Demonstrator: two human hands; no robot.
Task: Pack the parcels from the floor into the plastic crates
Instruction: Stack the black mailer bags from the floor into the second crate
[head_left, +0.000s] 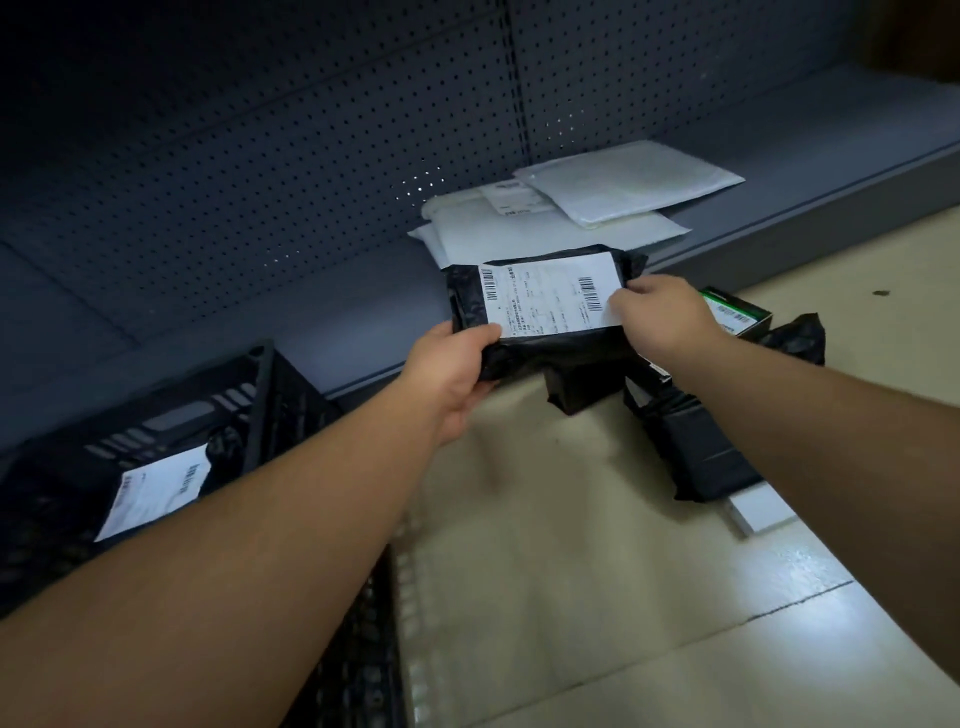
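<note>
A black plastic-wrapped parcel (540, 306) with a white shipping label is held above the floor in both hands. My left hand (449, 371) grips its near left corner and my right hand (660, 317) holds its right edge. Below it, more black parcels (696, 452) and a green-edged box (737, 312) lie on the floor. A black plastic crate (260, 395) stands at the lower left with one labelled black parcel (156, 488) inside.
A grey low shelf (831, 145) with a perforated back panel runs behind, holding white padded envelopes (623, 182). A small white box (761, 512) lies on the beige tiled floor (571, 597) near the right parcels.
</note>
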